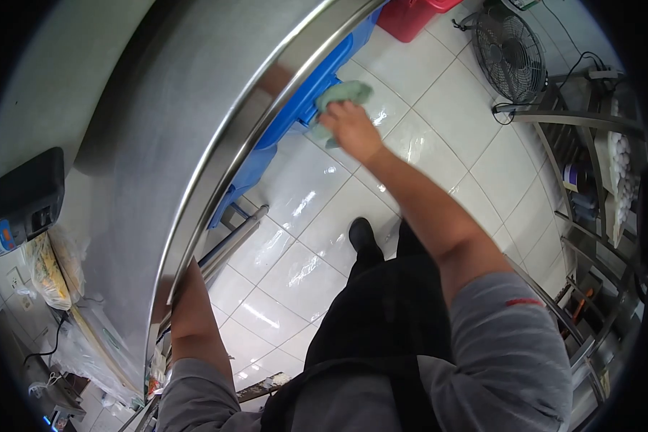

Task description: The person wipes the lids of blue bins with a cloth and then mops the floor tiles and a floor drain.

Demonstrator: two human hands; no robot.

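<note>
A pale green cloth (353,91) is held in my right hand (349,129), whose fingers are wrapped round it. It lies against the blue plastic container (295,104), near its handle, below the edge of a steel table (144,144). My left forearm reaches under the rim of that table at the lower left. The table hides my left hand, so its fingers do not show.
A red bin (410,18) stands on the tiled floor beyond the blue container. To the right are a black fan (510,54) and metal shelving (583,119) with egg trays. A black scale (21,201) and plastic bags (50,277) are at the left.
</note>
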